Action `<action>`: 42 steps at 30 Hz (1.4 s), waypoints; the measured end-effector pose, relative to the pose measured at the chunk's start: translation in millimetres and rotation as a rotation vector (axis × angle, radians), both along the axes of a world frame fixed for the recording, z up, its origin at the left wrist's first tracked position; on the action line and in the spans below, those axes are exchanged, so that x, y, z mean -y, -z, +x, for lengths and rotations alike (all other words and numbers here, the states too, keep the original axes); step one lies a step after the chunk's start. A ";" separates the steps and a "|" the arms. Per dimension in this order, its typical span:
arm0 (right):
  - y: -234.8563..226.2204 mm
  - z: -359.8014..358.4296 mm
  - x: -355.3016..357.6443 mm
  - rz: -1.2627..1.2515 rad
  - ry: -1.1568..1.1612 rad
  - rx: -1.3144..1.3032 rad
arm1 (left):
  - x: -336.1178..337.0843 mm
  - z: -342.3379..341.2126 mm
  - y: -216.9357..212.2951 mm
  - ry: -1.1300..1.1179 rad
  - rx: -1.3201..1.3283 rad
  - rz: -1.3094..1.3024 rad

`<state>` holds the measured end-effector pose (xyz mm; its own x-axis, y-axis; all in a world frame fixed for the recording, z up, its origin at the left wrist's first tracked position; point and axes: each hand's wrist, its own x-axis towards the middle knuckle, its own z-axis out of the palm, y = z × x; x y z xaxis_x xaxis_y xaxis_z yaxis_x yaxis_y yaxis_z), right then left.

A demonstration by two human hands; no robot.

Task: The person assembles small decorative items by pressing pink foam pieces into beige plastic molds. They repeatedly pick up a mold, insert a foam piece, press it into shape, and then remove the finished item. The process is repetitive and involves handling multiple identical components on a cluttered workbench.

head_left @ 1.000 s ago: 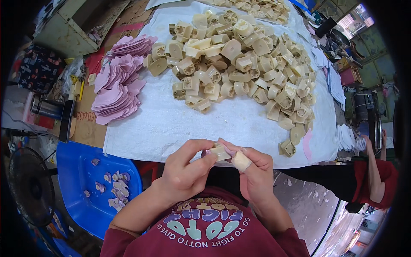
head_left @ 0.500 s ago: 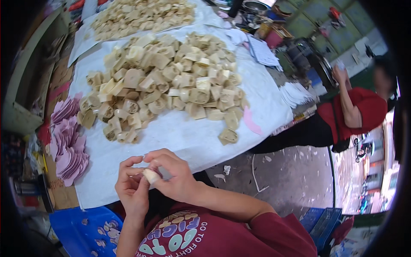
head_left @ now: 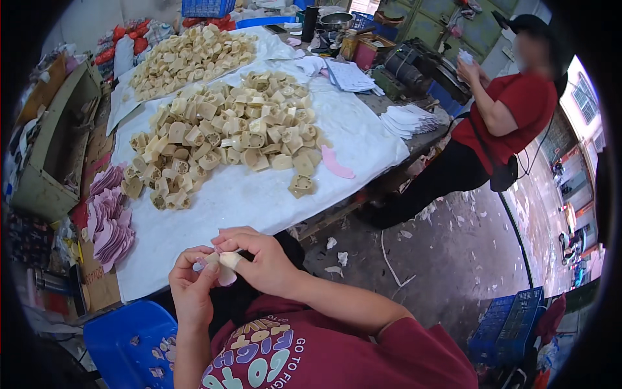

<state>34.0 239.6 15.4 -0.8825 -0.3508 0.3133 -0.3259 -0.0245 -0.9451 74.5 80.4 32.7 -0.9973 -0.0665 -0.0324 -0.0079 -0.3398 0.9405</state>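
Heel block (head_left: pixel 225 277) pinched between our left hand (head_left: pixel 190 283) and right hand (head_left: pixel 264 262)

We have the pale, lilac-edged block right at our fingertips, just off the near edge of the white-covered counter (head_left: pixel 259 201). Both hands touch it, so neither is nearer: the left thumb and fingers grip from the left, while the right hand bends over from the right, its thumb wearing a cream cover (head_left: pixel 230 260). Our grip is narrow on both sides. The part that we can see slants down toward the right; our fingers hide the rest, so we cannot tell its full long axis.

Beyond the hands lies a heap of cream heel blocks (head_left: pixel 227 123), with a second heap (head_left: pixel 194 58) behind it. Stacked lilac pieces (head_left: pixel 109 223) lie at the counter's left edge, and one curved pink strip (head_left: pixel 337 163) lies toward the right. Low on our left, beside our forearm, a blue basin (head_left: pixel 113 334) holds small lilac-and-cream pieces (head_left: pixel 157 353). What most stands in the way is our own overlapping fingers
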 end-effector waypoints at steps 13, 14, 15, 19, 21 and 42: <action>-18.7 -24.8 -100.7 0.136 0.125 -0.634 | -85.1 -13.9 -14.2 0.049 -0.149 -0.399; -16.7 -31.1 -106.6 0.184 0.119 -0.688 | -89.4 -17.3 -12.5 0.063 -0.132 -0.427; -12.6 -35.1 -112.3 0.146 0.104 -0.628 | -95.1 -22.8 -7.4 0.078 -0.141 -0.437; 9.5 -37.6 -122.5 -0.082 0.077 -0.265 | -118.6 -36.1 -12.0 0.106 -0.077 -0.366; 11.8 -39.2 -119.4 -0.187 0.088 -0.084 | -119.9 -44.4 -11.1 0.077 -0.090 -0.366; 8.0 -25.5 7.6 0.140 0.239 -0.656 | -1.6 -38.7 14.9 0.141 0.286 0.673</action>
